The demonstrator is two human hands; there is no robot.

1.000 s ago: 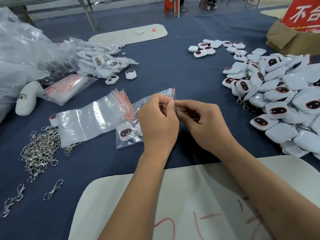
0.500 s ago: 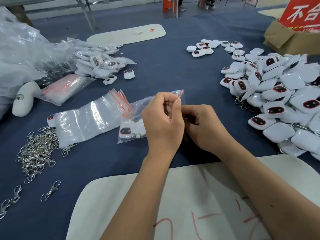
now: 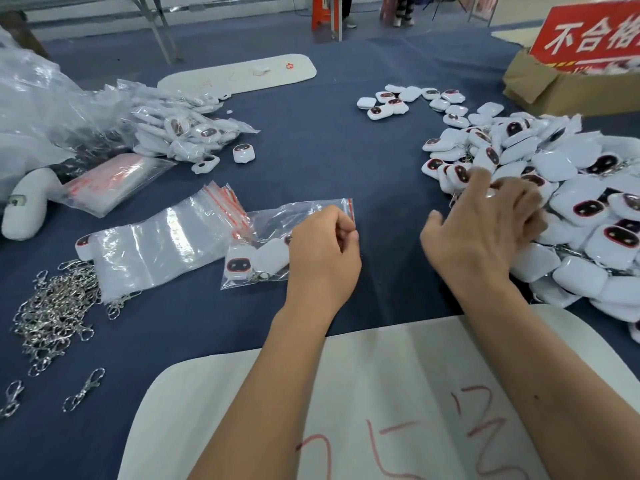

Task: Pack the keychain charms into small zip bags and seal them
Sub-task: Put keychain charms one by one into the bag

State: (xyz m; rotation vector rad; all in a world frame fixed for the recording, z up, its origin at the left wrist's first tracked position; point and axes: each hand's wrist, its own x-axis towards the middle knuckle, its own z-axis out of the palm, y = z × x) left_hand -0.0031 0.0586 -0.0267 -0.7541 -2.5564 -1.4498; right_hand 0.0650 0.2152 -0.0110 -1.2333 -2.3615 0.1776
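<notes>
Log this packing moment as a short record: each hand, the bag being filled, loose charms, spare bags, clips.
left hand: pinches the zip bag's red-striped top edge
right hand: reaching into the charm pile, fingers on charms
zip bag: lies on the blue cloth, white charms inside
charm pile: right side, unbagged
empty bags: left of the zip bag
metal clips: heap at far left

Layout on the table [image 3: 318, 154]: stack of zip bags [image 3: 156, 251] at centre-left, with a filled bag [image 3: 277, 244] just right of it; metal clasps [image 3: 52, 313] before the stack; packed bags [image 3: 183, 129] behind it; loose charms [image 3: 571, 202] heaped at right; cardboard box [image 3: 568, 88] behind that heap.
</notes>
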